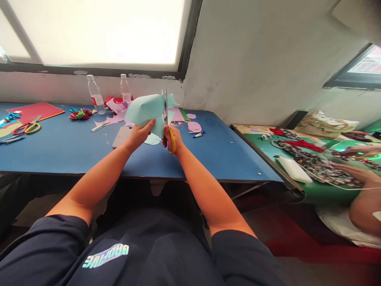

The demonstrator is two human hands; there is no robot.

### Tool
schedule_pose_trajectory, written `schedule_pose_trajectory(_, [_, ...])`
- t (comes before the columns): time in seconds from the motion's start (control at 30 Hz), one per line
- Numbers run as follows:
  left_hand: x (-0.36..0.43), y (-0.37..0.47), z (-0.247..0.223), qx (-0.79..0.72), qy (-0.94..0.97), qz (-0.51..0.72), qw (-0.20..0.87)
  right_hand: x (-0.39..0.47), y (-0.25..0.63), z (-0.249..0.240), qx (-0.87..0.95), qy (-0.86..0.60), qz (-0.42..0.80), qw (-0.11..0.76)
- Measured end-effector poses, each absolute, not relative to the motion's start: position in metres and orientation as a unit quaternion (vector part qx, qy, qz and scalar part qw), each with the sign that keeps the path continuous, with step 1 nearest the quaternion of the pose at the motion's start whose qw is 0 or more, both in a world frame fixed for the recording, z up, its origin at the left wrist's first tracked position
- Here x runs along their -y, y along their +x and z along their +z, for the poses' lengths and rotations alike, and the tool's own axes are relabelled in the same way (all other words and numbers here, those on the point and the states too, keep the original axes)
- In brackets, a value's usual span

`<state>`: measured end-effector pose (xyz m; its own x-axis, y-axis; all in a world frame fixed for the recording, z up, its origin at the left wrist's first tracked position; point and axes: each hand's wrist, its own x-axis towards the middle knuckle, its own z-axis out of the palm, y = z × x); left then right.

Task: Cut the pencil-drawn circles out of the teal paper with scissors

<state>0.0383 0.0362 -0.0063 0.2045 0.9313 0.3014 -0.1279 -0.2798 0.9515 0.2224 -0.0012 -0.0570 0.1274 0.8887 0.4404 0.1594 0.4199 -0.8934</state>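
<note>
My left hand grips a light blue-green paper sheet, thumb on top, above the blue table. A curved outline is drawn on the sheet. In my right hand is a pair of scissors with a yellow handle, blades pointing up and away at the sheet's right part. Below the sheet lie a pale green paper piece and a grey flat object. Pink paper scraps are behind my left hand, and pink rounded pieces lie to the right.
Two plastic bottles stand by the wall on the blue table. At the left are a red folder and other scissors. Another person's hands are over patterned cloth on a green table at the right.
</note>
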Motion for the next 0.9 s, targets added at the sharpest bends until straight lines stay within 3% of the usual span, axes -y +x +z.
schedule_pose_trajectory(0.9, [-0.0396, 0.0415, -0.0063, -0.319, 0.586, 0.559, 0.492, 0.0040, 0.2244, -0.0532, 0.587, -0.453, 0.283, 0.609])
